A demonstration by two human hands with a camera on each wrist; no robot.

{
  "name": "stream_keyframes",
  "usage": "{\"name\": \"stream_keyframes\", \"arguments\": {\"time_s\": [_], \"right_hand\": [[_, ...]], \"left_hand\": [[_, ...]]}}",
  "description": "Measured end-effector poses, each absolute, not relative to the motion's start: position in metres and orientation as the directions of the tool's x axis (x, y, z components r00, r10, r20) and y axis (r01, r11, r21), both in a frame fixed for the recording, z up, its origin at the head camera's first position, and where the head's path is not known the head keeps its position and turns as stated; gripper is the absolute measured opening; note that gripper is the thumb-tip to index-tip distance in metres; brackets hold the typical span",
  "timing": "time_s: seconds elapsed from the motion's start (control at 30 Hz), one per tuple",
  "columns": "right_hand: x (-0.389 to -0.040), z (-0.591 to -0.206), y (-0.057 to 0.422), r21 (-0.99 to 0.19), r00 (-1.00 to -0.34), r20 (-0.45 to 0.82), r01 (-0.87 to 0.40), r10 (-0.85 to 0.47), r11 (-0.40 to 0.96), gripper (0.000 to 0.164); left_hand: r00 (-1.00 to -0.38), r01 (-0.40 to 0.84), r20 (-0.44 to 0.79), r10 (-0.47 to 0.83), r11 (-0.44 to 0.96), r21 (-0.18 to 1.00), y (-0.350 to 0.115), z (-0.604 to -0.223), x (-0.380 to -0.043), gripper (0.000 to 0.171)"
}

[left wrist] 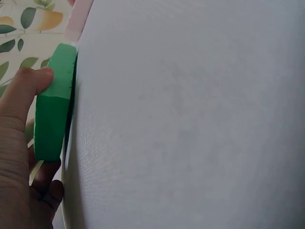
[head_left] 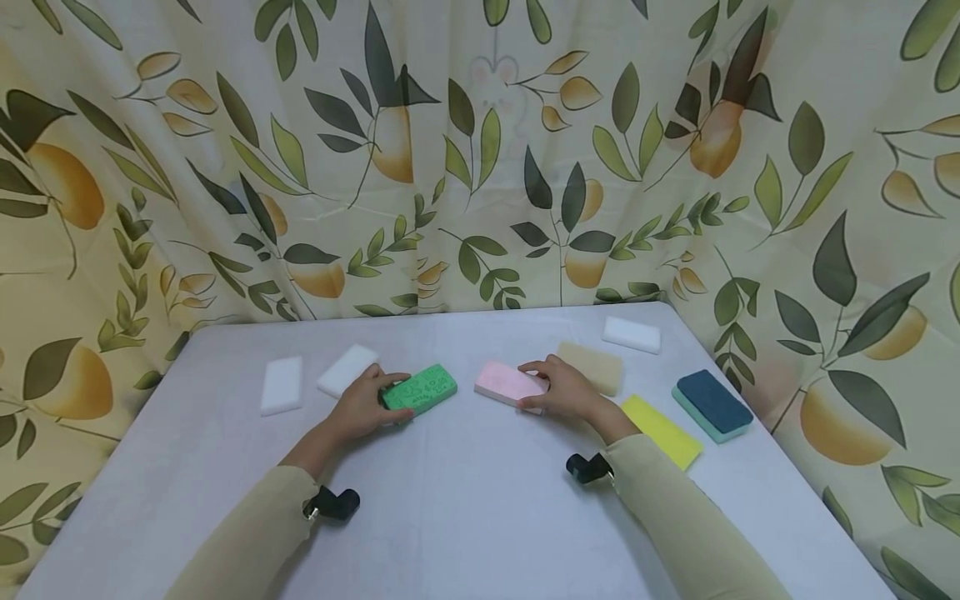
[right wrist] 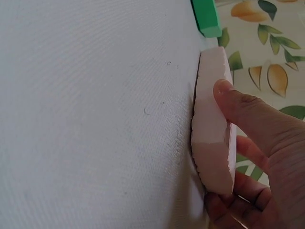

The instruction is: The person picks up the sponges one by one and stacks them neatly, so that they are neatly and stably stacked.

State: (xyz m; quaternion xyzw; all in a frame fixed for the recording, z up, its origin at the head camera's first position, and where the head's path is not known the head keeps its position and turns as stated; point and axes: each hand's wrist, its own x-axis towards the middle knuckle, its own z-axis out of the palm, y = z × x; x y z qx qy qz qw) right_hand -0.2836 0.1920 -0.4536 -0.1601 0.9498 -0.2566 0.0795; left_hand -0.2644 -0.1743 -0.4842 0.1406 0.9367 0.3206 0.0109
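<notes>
My left hand (head_left: 365, 406) grips the left end of a green sponge (head_left: 422, 392) with a printed pattern on top, thumb along its near side and fingers at the far side. In the left wrist view the green sponge (left wrist: 56, 102) lies close over the white tabletop. On the right, my right hand (head_left: 564, 390) holds the right end of a pink sponge (head_left: 504, 382) between thumb and fingers. The right wrist view shows the thumb on the side of the pink sponge (right wrist: 212, 109). A short gap separates the two sponges, side by side near the table's middle.
Two white sponges, an upright one (head_left: 282, 386) and a slanted one (head_left: 348, 369), lie at the left. Around the right hand are a beige sponge (head_left: 592, 367), a yellow cloth (head_left: 662, 432), a navy-and-green sponge (head_left: 712, 405) and another white sponge (head_left: 632, 334). A patterned curtain (head_left: 480, 167) hangs behind.
</notes>
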Motion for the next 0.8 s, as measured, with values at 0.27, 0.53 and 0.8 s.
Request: {"name": "stream_keyframes", "arguments": {"time_s": [0.27,0.53,0.8], "right_hand": [[-0.283,-0.455,0.196,-0.516,-0.939,-0.067,-0.255,-0.336,0.818,0.068],[-0.285,-0.452,0.194,-0.519,-0.936,-0.062,-0.267,-0.347,0.812,0.068],[-0.284,-0.456,0.195,-0.517,-0.933,-0.066,-0.270,-0.353,0.812,0.069]], "left_hand": [[-0.944,0.304,0.083,0.321,0.740,0.600,-0.170,-0.484,-0.258,0.069],[-0.935,0.330,0.098,0.342,0.729,0.600,-0.172,-0.480,-0.250,0.066],[-0.928,0.329,0.069,0.365,0.719,0.612,-0.166,-0.482,-0.246,0.066]]}}
